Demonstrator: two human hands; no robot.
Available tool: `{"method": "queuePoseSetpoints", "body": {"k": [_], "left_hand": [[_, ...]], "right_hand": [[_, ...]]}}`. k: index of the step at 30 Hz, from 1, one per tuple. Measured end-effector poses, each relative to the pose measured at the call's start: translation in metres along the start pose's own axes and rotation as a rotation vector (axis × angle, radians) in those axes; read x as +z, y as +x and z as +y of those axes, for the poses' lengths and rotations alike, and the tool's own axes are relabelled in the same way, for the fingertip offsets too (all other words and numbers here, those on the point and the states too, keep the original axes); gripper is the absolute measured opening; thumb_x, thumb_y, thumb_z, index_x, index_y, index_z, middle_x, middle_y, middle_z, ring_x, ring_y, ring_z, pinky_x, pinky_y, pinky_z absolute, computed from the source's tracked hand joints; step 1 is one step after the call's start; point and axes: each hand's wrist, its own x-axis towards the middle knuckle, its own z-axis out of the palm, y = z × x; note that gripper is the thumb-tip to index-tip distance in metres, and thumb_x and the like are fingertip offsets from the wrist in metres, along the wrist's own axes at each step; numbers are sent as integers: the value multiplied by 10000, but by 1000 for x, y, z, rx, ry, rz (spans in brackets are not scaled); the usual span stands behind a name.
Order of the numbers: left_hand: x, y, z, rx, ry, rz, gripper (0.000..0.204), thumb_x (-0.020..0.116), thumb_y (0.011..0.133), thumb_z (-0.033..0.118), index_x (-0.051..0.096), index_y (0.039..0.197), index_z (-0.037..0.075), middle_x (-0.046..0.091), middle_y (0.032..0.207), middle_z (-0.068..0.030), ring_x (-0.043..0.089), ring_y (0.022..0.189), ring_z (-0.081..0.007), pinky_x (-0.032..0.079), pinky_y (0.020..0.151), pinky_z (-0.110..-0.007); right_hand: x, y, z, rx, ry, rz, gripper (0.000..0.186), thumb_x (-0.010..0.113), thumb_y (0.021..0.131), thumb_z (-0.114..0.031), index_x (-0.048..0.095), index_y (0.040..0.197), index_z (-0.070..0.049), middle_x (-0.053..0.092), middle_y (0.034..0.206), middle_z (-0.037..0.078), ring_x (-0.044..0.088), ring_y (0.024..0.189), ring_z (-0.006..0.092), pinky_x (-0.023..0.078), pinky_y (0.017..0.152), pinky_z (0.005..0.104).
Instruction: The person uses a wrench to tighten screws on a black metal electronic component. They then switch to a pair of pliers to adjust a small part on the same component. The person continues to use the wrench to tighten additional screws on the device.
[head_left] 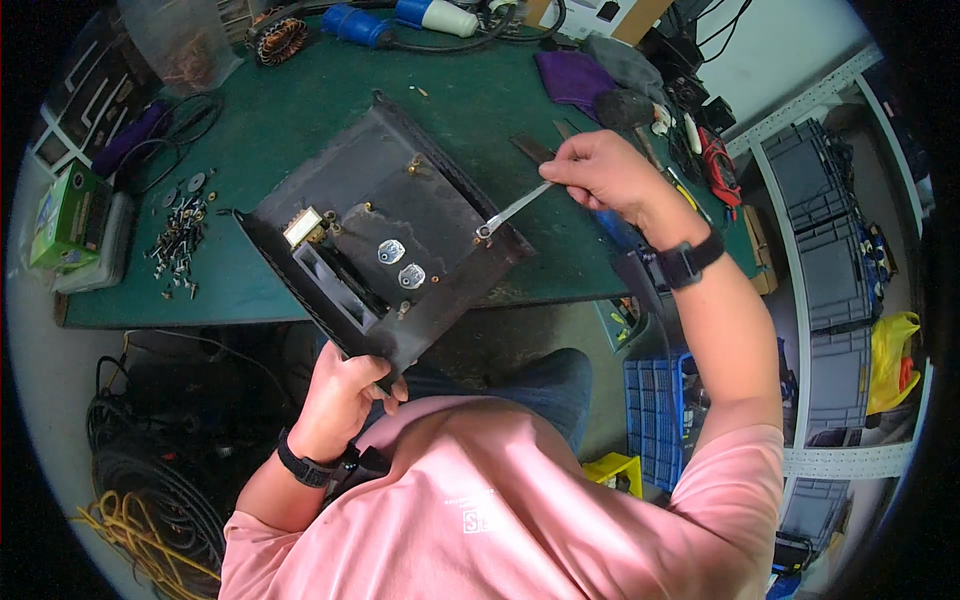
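Note:
A dark metal panel (345,185) with bent-up edges lies tilted across the near edge of the green workbench. My left hand (350,390) is closed on its near corner, which sticks out past the bench. In my right hand (605,175) is a silver wrench (522,206), pinched at one end. Its ring end sits on a fastener near the panel's right corner. Set into the panel are two round silver discs (391,251), a brass bolt (415,163), a rectangular opening (340,286) and a white-topped component (302,227).
A pile of loose screws and washers (178,230) lies left on the bench (270,110), near a green box (70,215). Blue plugs (357,25) with cables lie at the back. Tools and a red meter (718,168) are at right, beside shelves of grey crates (815,175).

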Motion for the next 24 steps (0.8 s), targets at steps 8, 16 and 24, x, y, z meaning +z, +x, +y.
{"method": "queuePoseSetpoints", "body": {"k": [8, 16, 24], "left_hand": [[0, 0, 4, -31, -20, -14, 349, 480, 712, -5, 515, 1049, -86, 609, 807, -139, 605, 548, -205, 472, 434, -270], [-3, 0, 3, -67, 8, 2, 307, 482, 705, 6, 531, 996, -78, 607, 781, -140, 599, 546, -201, 467, 439, -274], [2, 1, 4, -41, -6, 7, 320, 477, 708, -3, 529, 1012, -90, 612, 769, -147, 600, 536, -206, 474, 428, -280]], "right_hand": [[-6, 62, -32, -191, -255, -373, 206, 714, 802, -222, 614, 786, -42, 478, 523, -24, 438, 449, 55, 320, 418, 220], [41, 90, -104, -350, -664, -617, 210, 719, 775, -211, 604, 790, -37, 547, 551, 22, 488, 448, 105, 336, 420, 267], [57, 82, -116, -399, -828, -482, 232, 709, 779, -228, 603, 822, -26, 602, 599, 46, 548, 482, 134, 425, 448, 291]]}}
